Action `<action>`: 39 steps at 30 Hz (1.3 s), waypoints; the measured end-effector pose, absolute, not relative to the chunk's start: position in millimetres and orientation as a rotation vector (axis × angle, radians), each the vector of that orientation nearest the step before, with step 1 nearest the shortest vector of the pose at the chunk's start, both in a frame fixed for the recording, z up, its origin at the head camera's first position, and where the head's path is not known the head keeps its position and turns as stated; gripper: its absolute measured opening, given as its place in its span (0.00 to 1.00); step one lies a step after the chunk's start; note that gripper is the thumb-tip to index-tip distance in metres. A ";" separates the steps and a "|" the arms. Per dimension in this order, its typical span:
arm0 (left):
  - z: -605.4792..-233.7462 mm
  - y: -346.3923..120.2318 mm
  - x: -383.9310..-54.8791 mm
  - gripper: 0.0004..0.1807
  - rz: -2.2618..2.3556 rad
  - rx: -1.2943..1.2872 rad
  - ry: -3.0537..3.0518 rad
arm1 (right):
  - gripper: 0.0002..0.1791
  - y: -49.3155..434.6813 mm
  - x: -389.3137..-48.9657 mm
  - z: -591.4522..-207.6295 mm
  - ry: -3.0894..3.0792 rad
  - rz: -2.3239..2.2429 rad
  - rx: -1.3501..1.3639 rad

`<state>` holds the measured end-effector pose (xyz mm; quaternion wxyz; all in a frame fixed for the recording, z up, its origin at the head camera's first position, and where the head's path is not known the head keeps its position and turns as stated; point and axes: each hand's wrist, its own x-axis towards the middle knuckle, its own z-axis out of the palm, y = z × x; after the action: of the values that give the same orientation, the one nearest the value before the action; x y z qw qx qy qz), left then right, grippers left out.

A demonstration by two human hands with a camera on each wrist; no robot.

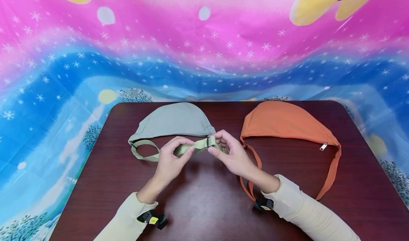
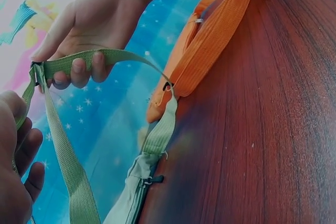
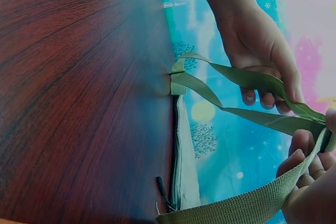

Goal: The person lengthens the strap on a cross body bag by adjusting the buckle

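Green webbing strap (image 1: 200, 145), just the one, with one black buckle (image 1: 207, 142) on it, is up over the table (image 1: 204, 207): your left hand (image 1: 172, 158) has a pinching grip on it, and your right hand (image 1: 235, 156) has its grip right by the buckle. You've got two bags laid out, one grey bag (image 1: 175, 121) just behind your hands, attached to that strap, and one orange bag (image 1: 284, 122) off to its right. Your right forearm (image 1: 267, 180) hides part of the orange strap (image 1: 330, 171), plus there's two black wrist gadgets (image 1: 152, 219) and a snowflake backdrop (image 1: 198, 38) behind.
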<state>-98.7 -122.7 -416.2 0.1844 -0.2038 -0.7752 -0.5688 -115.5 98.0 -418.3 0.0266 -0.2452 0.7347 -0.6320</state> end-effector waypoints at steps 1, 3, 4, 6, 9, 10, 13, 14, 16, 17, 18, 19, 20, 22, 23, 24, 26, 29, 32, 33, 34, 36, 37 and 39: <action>-414.5 -121.3 -98.2 0.09 -1.607 -0.580 -2.188 | 0.14 97.5 -116.0 -418.7 2.271 -1.951 -0.760; -414.7 -119.6 -98.6 0.09 -1.618 -0.583 -2.200 | 0.13 96.8 -116.7 -419.7 2.271 -1.944 -0.767; -416.9 -119.4 -99.7 0.09 -1.623 -0.584 -2.209 | 0.13 96.4 -117.1 -420.4 2.272 -1.939 -0.772; -423.7 -119.7 -102.3 0.10 -1.635 -0.581 -2.222 | 0.13 95.4 -117.9 -421.6 2.272 -1.929 -0.783; -435.0 -121.3 -106.9 0.11 -1.649 -0.566 -2.226 | 0.13 94.6 -118.2 -420.8 2.276 -1.917 -0.787; -437.0 -121.3 -107.5 0.11 -1.645 -0.564 -2.226 | 0.13 94.4 -118.1 -420.3 2.277 -1.915 -0.786; -439.4 -120.6 -108.1 0.11 -1.642 -0.552 -2.212 | 0.13 94.6 -118.1 -419.5 2.280 -1.908 -0.775; -439.3 -120.1 -108.0 0.11 -1.643 -0.546 -2.209 | 0.13 94.7 -118.3 -419.7 2.281 -1.904 -0.770; -438.0 -118.8 -107.6 0.11 -1.645 -0.537 -2.208 | 0.13 94.8 -118.5 -420.2 2.285 -1.895 -0.760; -437.6 -118.3 -107.7 0.11 -1.650 -0.535 -2.209 | 0.13 94.8 -118.7 -420.7 2.287 -1.890 -0.756; -437.1 -117.8 -107.7 0.11 -1.658 -0.535 -2.209 | 0.13 94.7 -118.7 -420.7 2.289 -1.885 -0.752; -436.4 -117.3 -107.7 0.11 -1.664 -0.537 -2.212 | 0.13 94.4 -118.9 -421.2 2.286 -1.883 -0.754; -435.4 -116.8 -107.7 0.11 -1.670 -0.542 -2.216 | 0.13 94.2 -119.1 -421.8 2.281 -1.883 -0.757; -434.4 -116.5 -108.1 0.12 -1.679 -0.565 -2.225 | 0.13 93.7 -119.2 -422.2 2.275 -1.883 -0.767; -434.5 -116.8 -108.5 0.12 -1.679 -0.579 -2.232 | 0.13 93.5 -119.1 -422.4 2.272 -1.884 -0.771; -434.5 -117.4 -108.9 0.13 -1.676 -0.594 -2.241 | 0.12 93.4 -118.9 -422.3 2.272 -1.887 -0.772; -436.1 -120.1 -109.9 0.17 -1.641 -0.624 -2.270 | 0.13 93.5 -118.6 -422.0 2.276 -1.893 -0.772; -439.4 -127.9 -111.2 0.23 -1.514 -0.655 -2.331 | 0.13 93.7 -118.6 -422.3 2.287 -1.901 -0.765; -442.9 -138.6 -112.1 0.27 -1.365 -0.661 -2.380 | 0.13 93.5 -118.8 -422.2 2.289 -1.905 -0.760; -444.1 -142.2 -112.4 0.27 -1.323 -0.658 -2.388 | 0.13 93.4 -118.8 -422.1 2.289 -1.906 -0.761; -445.8 -145.7 -112.6 0.27 -1.294 -0.654 -2.390 | 0.13 93.3 -118.9 -422.2 2.286 -1.907 -0.760; -449.6 -152.2 -113.6 0.25 -1.254 -0.645 -2.391 | 0.13 93.2 -118.6 -421.8 2.284 -1.905 -0.752; -451.3 -154.7 -114.0 0.24 -1.242 -0.643 -2.386 | 0.13 93.0 -118.6 -422.2 2.279 -1.908 -0.754; -453.8 -158.0 -114.7 0.22 -1.230 -0.653 -2.363 | 0.12 92.7 -118.5 -422.8 2.273 -1.913 -0.759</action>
<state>-114.7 -158.0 -453.8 0.1981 -0.2333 -0.8445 -0.4394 -118.5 92.7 -422.8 0.0375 -0.2472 0.7407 -0.6235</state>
